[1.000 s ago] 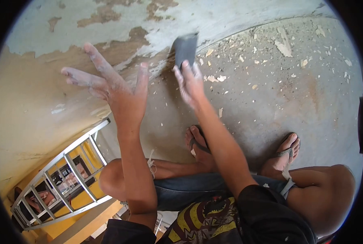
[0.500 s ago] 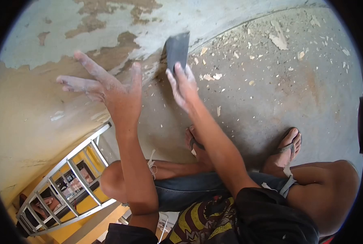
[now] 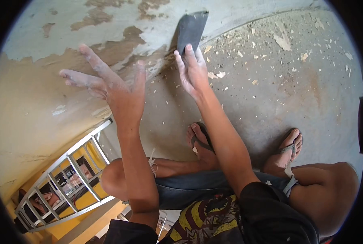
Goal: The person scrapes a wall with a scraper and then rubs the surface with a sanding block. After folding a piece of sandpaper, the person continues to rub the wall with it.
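Note:
My right hand [image 3: 193, 71], dusted white, grips a dark flat scraper-like piece [image 3: 193, 30] by its lower end. The piece points up toward the pale lower part of the wall [image 3: 161, 34], near where it meets the floor. My left hand [image 3: 112, 83], also coated in white dust, has its fingers spread against or just in front of the wall, beside a patch of peeled paint [image 3: 128, 40]. Nothing shows in it. Whether its fingertips touch the wall I cannot tell.
Paint flakes [image 3: 283, 40] lie scattered over the grey floor [image 3: 250, 105]. A metal ladder [image 3: 73, 164] leans at the lower left, with a person's arm [image 3: 47, 200] partly visible behind it. My sandalled feet [image 3: 289, 148] rest on the floor below.
My right hand has moved up and slightly right with the dark piece, which now tilts more to the right. My left hand has barely shifted.

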A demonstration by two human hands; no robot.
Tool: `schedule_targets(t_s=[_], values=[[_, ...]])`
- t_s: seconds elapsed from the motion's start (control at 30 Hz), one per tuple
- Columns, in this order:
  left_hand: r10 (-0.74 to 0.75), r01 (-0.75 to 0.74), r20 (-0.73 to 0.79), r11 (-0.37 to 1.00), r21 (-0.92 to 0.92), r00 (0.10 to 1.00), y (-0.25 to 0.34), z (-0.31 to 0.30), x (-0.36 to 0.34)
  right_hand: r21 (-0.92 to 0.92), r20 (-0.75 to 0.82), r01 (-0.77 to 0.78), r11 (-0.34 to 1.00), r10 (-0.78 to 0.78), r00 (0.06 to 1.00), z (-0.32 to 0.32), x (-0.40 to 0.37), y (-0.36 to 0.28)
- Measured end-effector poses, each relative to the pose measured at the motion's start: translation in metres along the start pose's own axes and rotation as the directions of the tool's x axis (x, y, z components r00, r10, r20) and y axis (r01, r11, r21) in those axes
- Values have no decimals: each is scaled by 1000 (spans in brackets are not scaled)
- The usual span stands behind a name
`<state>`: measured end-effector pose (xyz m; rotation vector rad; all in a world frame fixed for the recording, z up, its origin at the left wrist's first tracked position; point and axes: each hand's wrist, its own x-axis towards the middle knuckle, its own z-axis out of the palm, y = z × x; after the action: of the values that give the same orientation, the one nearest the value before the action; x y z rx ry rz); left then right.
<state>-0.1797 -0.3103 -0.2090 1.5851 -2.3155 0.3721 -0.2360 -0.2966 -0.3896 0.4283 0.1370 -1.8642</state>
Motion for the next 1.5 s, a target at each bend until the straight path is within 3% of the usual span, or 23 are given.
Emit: schedule_targets(t_s=[0.1, 0.17, 0.2, 0.27, 0.3, 0.33, 0.37, 0.5, 0.57, 0.6, 0.67, 0.73, 0.8, 0.87, 0.93, 1.07, 1.23, 1.4, 1.5], values=[[49, -47, -51, 998, 35, 997, 0, -7, -4, -89, -95, -175, 980, 167, 981, -12, -26, 8], [147, -138, -282, 989, 54, 948, 3, -18, -11, -94, -23, -380, 920, 379, 925, -45, -46, 21], [168, -163, -288, 986, 40, 943, 6, -25, -14, -33, 111, -453, 891, 454, 884, -61, -54, 33], [180, -193, -75, 846, -497, 981, 13, -48, -20, -69, 149, -484, 872, 489, 859, -58, -60, 37], [194, -202, -68, 844, -498, 979, 15, -57, -18, -129, 310, -577, 807, 585, 749, -53, -59, 36], [210, -102, 133, 824, -557, 969, 18, -68, -16, -210, 454, -651, 729, 663, 595, -47, -58, 36], [225, 12, 326, 807, -591, 918, 19, -75, -14, -255, 475, -646, 720, 675, 564, -32, -56, 29], [145, 158, 448, 805, -572, 882, 25, -82, -8, -273, 583, -635, 723, 649, 489, 17, -49, 10], [11, 369, 578, 759, -536, 816, 15, -84, -4, -366, 547, -611, 702, 693, 469, 36, -48, -3], [24, 360, 576, 760, -541, 817, 18, -85, -3, -365, 551, -601, 711, 685, 476, 41, -48, -5], [-40, 297, 417, 763, -574, 908, 26, -85, 0, -297, 562, -703, 646, 713, 418, 50, -48, -10], [-79, 310, 383, 747, -589, 920, 28, -84, 0, -316, 563, -621, 717, 669, 486, 58, -53, -18], [-105, 217, 221, 786, -579, 970, 26, -83, 4, -341, 563, -534, 774, 623, 543, 66, -56, -29], [-154, 234, 184, 778, -583, 971, 36, -82, 5, -491, 547, -323, 809, 575, 609, 70, -57, -40], [-305, 290, 52, 822, -491, 951, 45, -78, 6, -517, 526, -310, 798, 582, 620, 79, -58, -45], [-335, 256, -69, 823, -508, 940, 51, -72, 11, -534, 459, -311, 786, 579, 674, 91, -56, -52], [-331, 291, 14, 808, -511, 943, 62, -73, 10, -564, 427, -273, 779, 558, 711, 83, -47, -66], [-176, 267, 206, 750, -605, 963, 56, -79, 5, -575, 387, -202, 793, 481, 787, 81, -42, -74], [-189, 274, 199, 619, -736, 962, 60, -79, 8, -626, 460, 67, 777, 298, 836, 82, -38, -69]])
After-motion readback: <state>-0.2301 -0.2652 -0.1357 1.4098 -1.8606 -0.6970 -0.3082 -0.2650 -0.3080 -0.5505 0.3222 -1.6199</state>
